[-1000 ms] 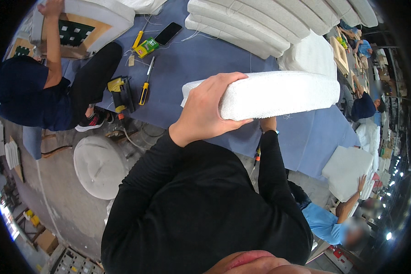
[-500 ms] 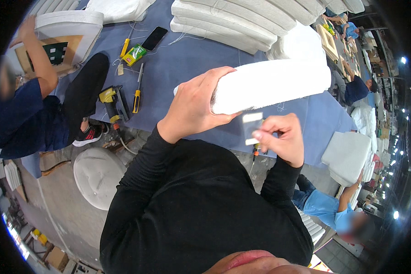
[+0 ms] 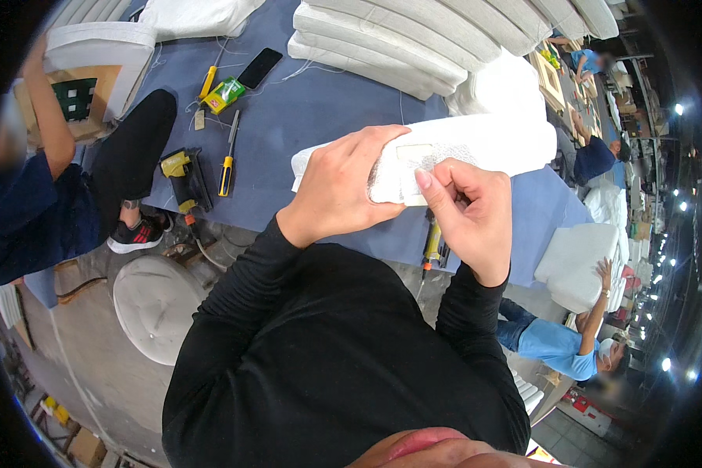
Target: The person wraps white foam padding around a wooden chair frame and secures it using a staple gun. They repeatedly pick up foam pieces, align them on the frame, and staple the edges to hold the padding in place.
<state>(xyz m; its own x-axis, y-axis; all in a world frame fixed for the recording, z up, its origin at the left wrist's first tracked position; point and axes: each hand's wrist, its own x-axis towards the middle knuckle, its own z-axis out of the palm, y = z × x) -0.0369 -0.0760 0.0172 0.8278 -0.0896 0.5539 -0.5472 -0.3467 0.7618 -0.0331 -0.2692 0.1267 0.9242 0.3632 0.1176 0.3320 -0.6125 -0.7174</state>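
A thick white fabric-covered cushion (image 3: pixel 507 146) lies across the table's near edge, its narrow end turned toward me. My left hand (image 3: pixel 339 186) grips that end from the left, thumb below and fingers over the top. Against the end face lies a small clear label with pale ends (image 3: pixel 415 151). My right hand (image 3: pixel 476 214) is closed at the label's right and lower side, its thumb pressed on it. The other right fingers are curled, and they partly hide the label's lower part.
On the blue-covered table (image 3: pixel 319 97) are a stack of pale cushions (image 3: pixel 382 58), a phone (image 3: pixel 259 69), a green-yellow packet (image 3: pixel 223 95), a screwdriver (image 3: pixel 227 168) and a staple gun (image 3: pixel 181 179). Another staple gun (image 3: pixel 432 243) hangs by my right forearm. A co-worker (image 3: pixel 31 195) sits at left.
My right hand has moved up and left, bringing the clear label from in front of the cushion onto its end face. The cushion's end has turned more toward me in my left hand.
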